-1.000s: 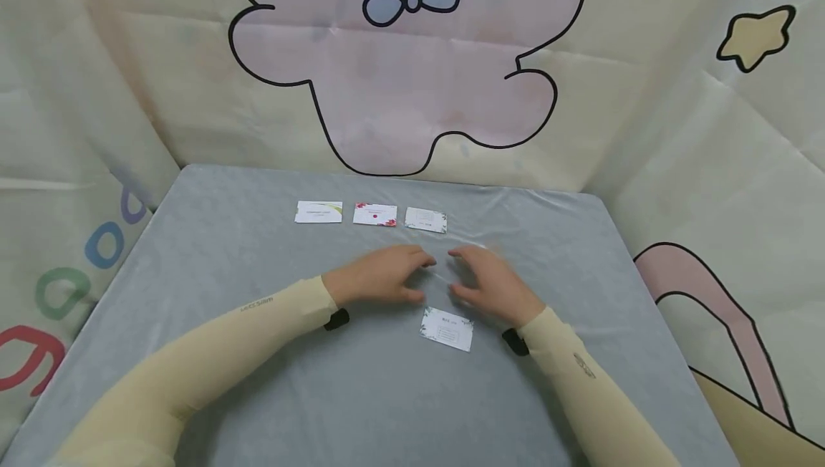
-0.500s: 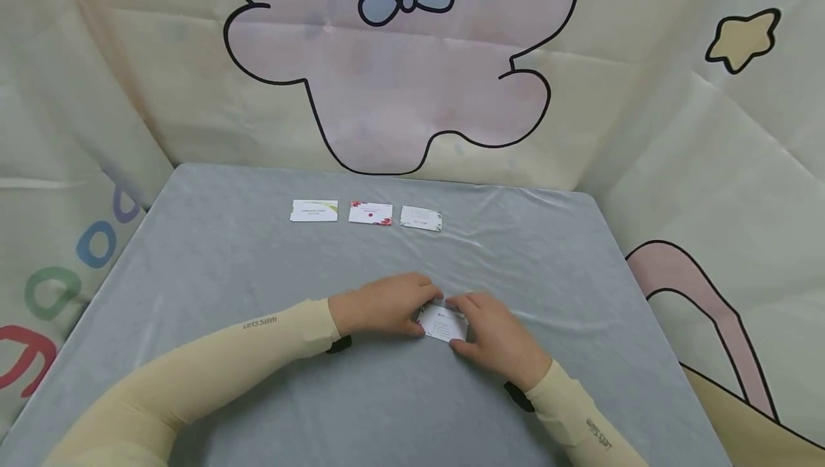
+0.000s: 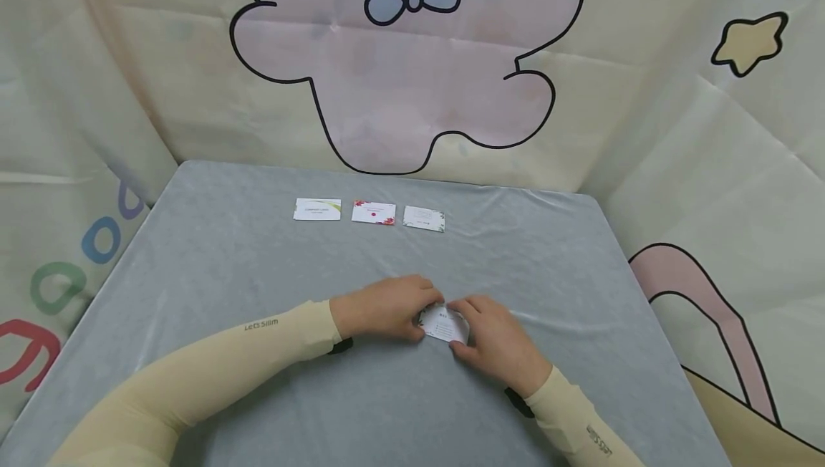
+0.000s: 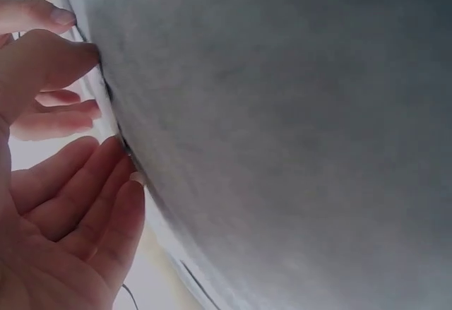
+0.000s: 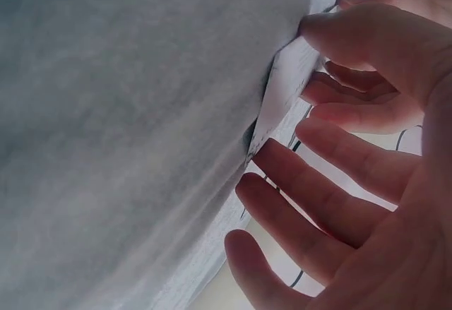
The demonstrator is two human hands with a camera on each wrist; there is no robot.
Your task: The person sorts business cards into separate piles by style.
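Note:
A white business card (image 3: 443,324) with leaf-patterned corners lies in the middle of the grey cloth, between both hands. At its left end the left hand (image 3: 389,307) holds it, thumb at the near corner and fingers at the far one. The right hand (image 3: 501,344) grips the right end likewise. In the right wrist view the card (image 5: 286,87) spans from thumb to fingertips, its edge slightly raised off the cloth. The left wrist view shows the left hand's thumb and fingers low at the cloth; the card itself is barely visible there.
Toward the back of the grey table (image 3: 258,259) lie three cards in a row: one with a green-yellow curve (image 3: 317,210), one with red flowers (image 3: 374,213), one with leafy corners (image 3: 424,218). Printed curtains (image 3: 412,94) enclose the back and sides.
From above the cloth, both hands have come down and toward the person onto the card's two ends. Over the last half second they have hardly moved. The three back cards stay put.

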